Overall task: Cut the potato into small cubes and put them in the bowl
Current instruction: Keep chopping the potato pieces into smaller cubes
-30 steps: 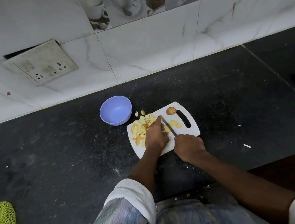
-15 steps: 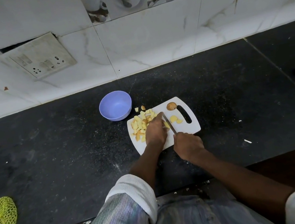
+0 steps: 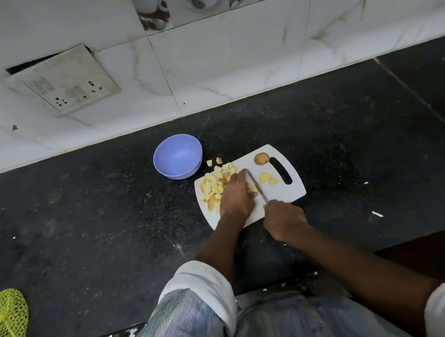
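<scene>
The knife has edged nearer the left hand, whose curled fingers pin potato mid-board; right hand clamps the handle at the cutting board lower edge

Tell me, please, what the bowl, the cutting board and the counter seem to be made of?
Bowl: probably plastic, matte lilac, even colour.
Cutting board: likely white plastic, thin, smooth, with a moulded handle slot.
Counter: apparently polished black stone, perhaps granite, finely speckled, with seams between slabs.

The dark speckled table carries a purple bowl, just beside it a white cutting board, two potato cubes, a yellow net bag, and pale scraps, perhaps peel.
</scene>
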